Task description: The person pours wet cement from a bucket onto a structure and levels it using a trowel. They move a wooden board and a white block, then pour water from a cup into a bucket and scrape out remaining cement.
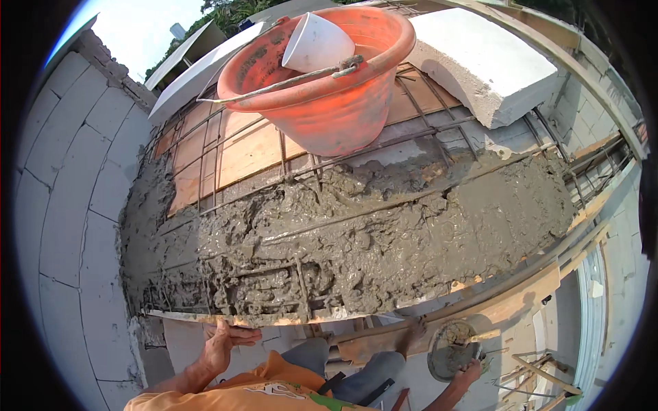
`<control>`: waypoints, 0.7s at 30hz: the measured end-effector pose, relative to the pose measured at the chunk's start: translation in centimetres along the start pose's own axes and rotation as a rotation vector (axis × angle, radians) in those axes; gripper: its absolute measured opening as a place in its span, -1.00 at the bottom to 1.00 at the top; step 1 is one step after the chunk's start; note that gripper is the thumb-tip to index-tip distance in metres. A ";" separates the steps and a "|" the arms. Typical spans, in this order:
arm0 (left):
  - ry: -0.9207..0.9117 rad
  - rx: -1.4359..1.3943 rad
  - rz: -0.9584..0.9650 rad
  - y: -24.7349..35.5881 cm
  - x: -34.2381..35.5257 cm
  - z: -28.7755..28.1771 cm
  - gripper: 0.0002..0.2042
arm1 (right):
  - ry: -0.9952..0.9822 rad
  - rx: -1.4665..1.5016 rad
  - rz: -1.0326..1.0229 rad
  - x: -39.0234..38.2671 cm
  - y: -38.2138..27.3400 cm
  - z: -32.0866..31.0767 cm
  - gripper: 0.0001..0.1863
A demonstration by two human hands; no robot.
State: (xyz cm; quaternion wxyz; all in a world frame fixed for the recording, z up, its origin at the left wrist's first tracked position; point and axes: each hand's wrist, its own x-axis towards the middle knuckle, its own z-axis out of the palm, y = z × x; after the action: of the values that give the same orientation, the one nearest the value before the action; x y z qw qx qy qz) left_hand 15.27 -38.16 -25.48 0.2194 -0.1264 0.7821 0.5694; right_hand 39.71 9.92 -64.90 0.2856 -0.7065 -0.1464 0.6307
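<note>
My left hand (pixel 225 344) is at the front edge of the formwork board (pixel 199 317), fingers stretched out to the right and fingertips touching or close to the board. Wet grey concrete (pixel 384 246) lies rough over the slab behind that board, with steel bars (pixel 301 284) showing through near the front. Low on the right, my right hand (pixel 469 375) is closed on the rim of a round dark bucket (pixel 433 363). Grey mortar (pixel 452 346) is in this bucket, and a wooden handle (pixel 485 335) sticks out over its rim.
An orange bucket (pixel 329 123) with a white pail (pixel 319 44) inside stands on the rebar and plywood (pixel 226 147). White blocks (pixel 486 61) lie behind. A block wall (pixel 75 205) rises at left. Timber scraps (pixel 541 377) lie below right.
</note>
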 end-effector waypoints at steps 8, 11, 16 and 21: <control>-0.288 -0.211 -0.019 0.9 1.7 -1.5 -0.37 | -0.084 -0.162 -0.197 -24.8 -11.5 -2.7 -0.83; -0.331 -0.311 -0.037 -0.5 2.0 -1.6 -0.39 | -0.154 -0.270 -0.417 -36.0 -15.2 -1.3 -0.80; -0.434 -0.371 -0.021 -0.3 2.4 -1.8 -0.33 | -0.255 -0.429 -0.871 -55.9 -19.0 1.1 -0.74; -0.336 -0.451 -0.057 -1.5 2.6 -1.4 -0.36 | -0.600 -0.706 -1.095 -71.7 -23.0 4.1 -0.53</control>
State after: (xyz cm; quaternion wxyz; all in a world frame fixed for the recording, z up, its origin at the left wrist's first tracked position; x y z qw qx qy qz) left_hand 13.40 -39.80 -27.68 0.3283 -0.0980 0.5846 0.7354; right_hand 27.67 -11.58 6.37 0.2628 -0.3779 -0.7475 0.4789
